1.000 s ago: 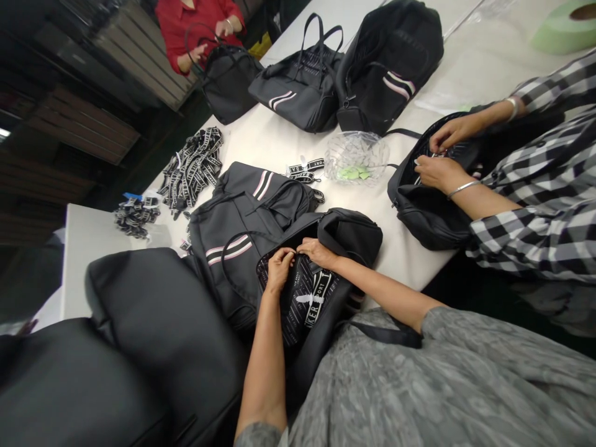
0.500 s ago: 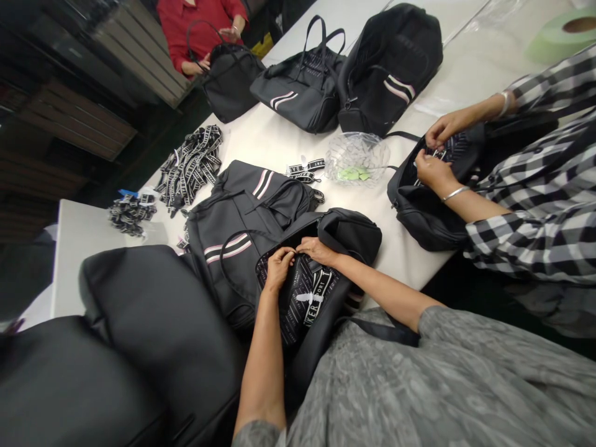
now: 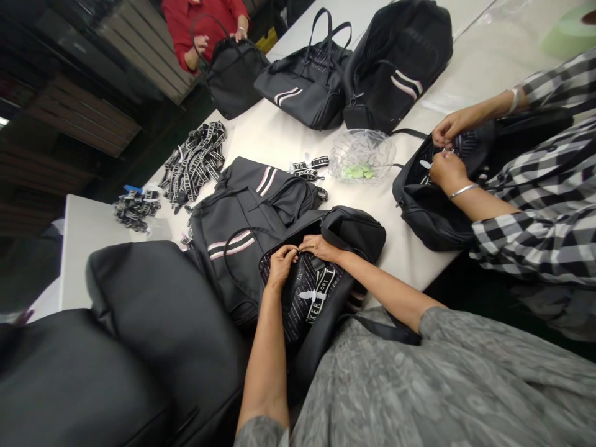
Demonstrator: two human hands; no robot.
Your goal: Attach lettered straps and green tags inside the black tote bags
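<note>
An open black bag point(image 3: 347, 233) with a patterned black-and-white lining lies at the table's near edge, in front of me. Both my hands are inside its mouth, fingertips meeting. My left hand point(image 3: 281, 264) pinches something small at the lining's upper rim, fingers closed. My right hand point(image 3: 318, 246) pinches the same spot from the right. What they hold is too small to make out. A rolled logo strap with a white tag point(image 3: 313, 297) lies in the bag just below my hands.
A second black bag with pink stripes point(image 3: 242, 208) lies behind mine. Piles of logo straps point(image 3: 193, 164) sit at the left, a clear plastic bag with green slips point(image 3: 362, 158) in the middle. A person in a checked shirt point(image 3: 535, 236) works a bag at right; a person in red point(image 3: 200, 25) holds another at the far end.
My hands have stayed pinched at the same spot in the bag. The checked-shirt person's hands shifted slightly in their bag, and the person in red moved both hands onto their bag's top.
</note>
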